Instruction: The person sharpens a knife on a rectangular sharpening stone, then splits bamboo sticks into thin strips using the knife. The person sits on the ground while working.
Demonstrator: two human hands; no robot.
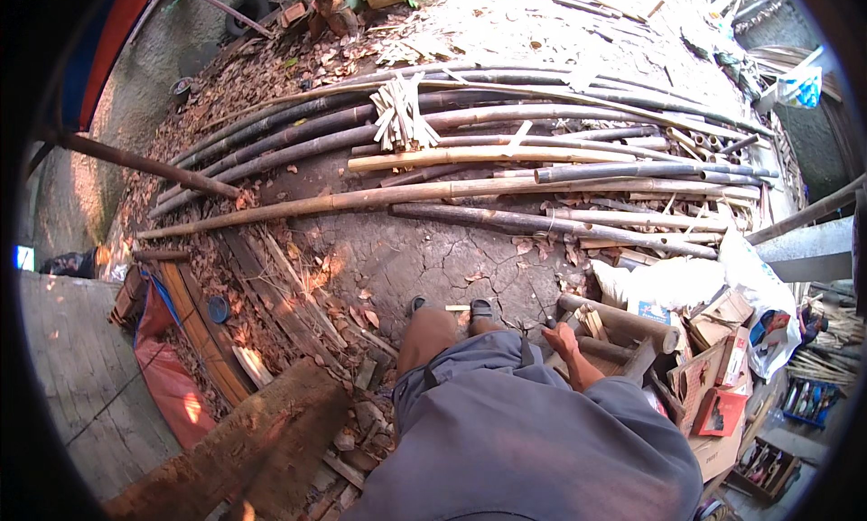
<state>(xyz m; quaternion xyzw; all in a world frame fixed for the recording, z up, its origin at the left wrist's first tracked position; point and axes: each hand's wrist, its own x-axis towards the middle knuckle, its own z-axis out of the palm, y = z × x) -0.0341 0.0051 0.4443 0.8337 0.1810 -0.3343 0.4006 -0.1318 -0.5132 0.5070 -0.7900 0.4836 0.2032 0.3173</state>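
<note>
My right hand (pixel 565 342) is low at my right side, next to a bench-like frame of thick bamboo and wood (pixel 623 327). Its fingers look drawn together around something too small and dark to name. My left hand does not show; my grey shirt and body hide that side. Between my sandalled feet a short pale bamboo piece (pixel 458 308) lies on the cracked soil. Further off, a bundle of split bamboo pieces (pixel 402 115) rests across long bamboo poles (pixel 334 203).
Cardboard boxes (pixel 709 367) and a white sack (pixel 677 282) crowd my right. A thick wooden plank (pixel 244 440) and rubble lie at my left, near an orange-red tarp (pixel 172 376). A slanting pole (pixel 144 162) crosses the left. Blue crates (pixel 810 402) stand far right.
</note>
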